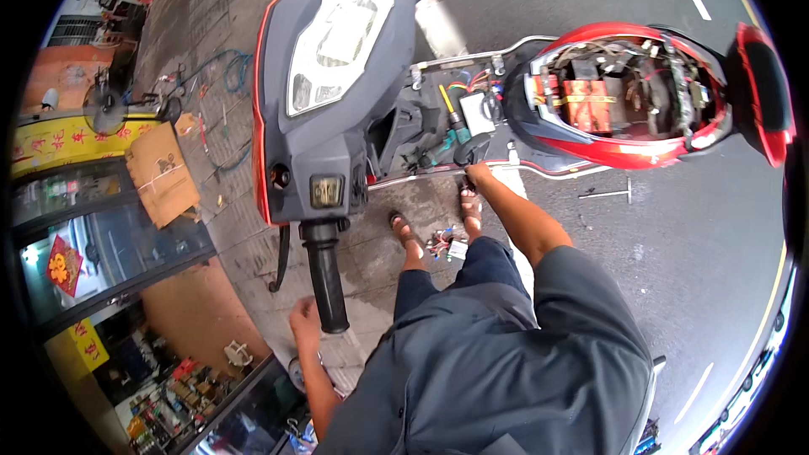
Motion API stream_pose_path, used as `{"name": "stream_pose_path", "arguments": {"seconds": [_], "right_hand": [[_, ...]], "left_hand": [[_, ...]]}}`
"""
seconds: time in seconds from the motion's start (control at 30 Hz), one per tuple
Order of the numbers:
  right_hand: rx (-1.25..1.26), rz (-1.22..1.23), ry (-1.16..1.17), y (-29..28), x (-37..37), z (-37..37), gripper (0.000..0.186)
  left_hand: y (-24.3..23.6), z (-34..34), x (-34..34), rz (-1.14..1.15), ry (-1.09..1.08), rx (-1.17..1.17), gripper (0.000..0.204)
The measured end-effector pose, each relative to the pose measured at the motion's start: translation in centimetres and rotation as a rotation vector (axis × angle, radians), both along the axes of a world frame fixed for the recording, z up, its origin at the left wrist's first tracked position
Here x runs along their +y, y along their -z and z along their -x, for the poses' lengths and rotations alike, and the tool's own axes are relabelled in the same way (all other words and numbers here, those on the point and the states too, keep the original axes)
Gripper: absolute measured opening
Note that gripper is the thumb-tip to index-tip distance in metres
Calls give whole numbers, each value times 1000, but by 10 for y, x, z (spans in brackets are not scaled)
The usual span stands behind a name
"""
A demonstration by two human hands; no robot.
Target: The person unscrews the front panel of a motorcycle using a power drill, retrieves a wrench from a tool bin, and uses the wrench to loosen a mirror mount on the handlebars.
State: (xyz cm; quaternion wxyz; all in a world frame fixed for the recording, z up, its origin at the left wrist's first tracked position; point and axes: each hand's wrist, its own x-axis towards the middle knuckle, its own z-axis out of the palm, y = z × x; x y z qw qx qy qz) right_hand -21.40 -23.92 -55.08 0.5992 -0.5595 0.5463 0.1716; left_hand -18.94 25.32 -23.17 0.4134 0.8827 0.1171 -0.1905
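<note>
My right hand [478,173] is at the near rail of a scooter's footboard, closed against a dark rounded piece [472,150]. The fingers are mostly hidden, so what they grip is unclear. Just beyond lie a silver box [477,113] with coloured wires [479,84], a green-and-black tool [444,146] and a yellow stick-like piece [447,99]. My left hand [304,320] hangs beside the black handlebar grip [324,278], apart from it, with loosely bent fingers and nothing visible in them.
The scooter's headlight [341,38] is at the left; its open red rear body [628,93] shows an orange block and wiring. A wired silver part [457,248] lies between my feet. A T-shaped tool [607,194] rests on the road. Flattened cardboard [162,173] lies by the shopfront.
</note>
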Motion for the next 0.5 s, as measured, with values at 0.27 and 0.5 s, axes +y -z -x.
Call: {"name": "stream_pose_path", "arguments": {"seconds": [0.27,0.5], "right_hand": [[14,609,-657,61,-40,-77,38],[78,445,-772,51,-21,-21,26]], "left_hand": [[10,150,98,-194,-418,466,25],[43,214,164,-72,-726,572,30]]}}
